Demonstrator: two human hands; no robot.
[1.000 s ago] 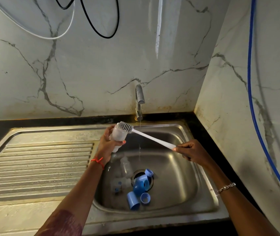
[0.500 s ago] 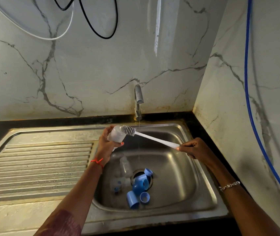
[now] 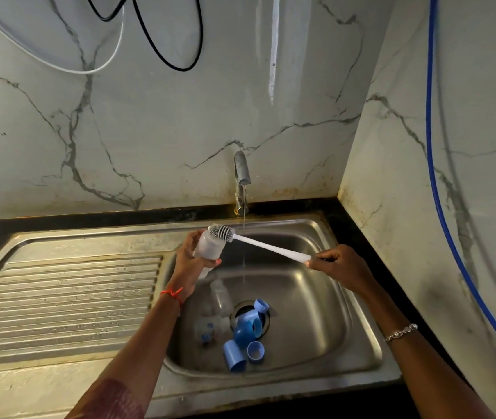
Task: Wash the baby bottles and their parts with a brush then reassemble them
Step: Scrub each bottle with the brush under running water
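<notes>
Closest to me on the feed, down in the sink basin [image 3: 316, 343], there's a heap of parts around the drain. Blue caps [image 3: 234, 356] and a blue collar [image 3: 248, 331] lie touching each other. Just left of them are clear bottles [image 3: 221, 297] on their sides. One has a little blue print on it, way too small for me to read. The ribbed drainboard [image 3: 65, 297] runs off to the left.

Above the basin, the left hand [image 3: 191, 264], with a red thread [image 3: 172, 293] on the wrist, has its fingers wrapped round a cloudy white baby bottle [image 3: 209, 246], held tilted near the basin's back left corner. The right hand [image 3: 340, 267], bracelet [image 3: 400, 331] on the wrist, has its fingers curled tight on the end of the brush [image 3: 271, 246] handle. The grey bristle head sits against the bottle's top end. I can't tell if it's actually in the mouth.

A thin stream of water [image 3: 243, 252] drops from the tap [image 3: 242, 176] between the two hands and crosses the brush handle. Behind that is the marble wall [image 3: 180, 131], with a black cable [image 3: 168, 55] and a white cable [image 3: 101, 68] looping up top and a blue hose [image 3: 431, 146] running down the right side.
</notes>
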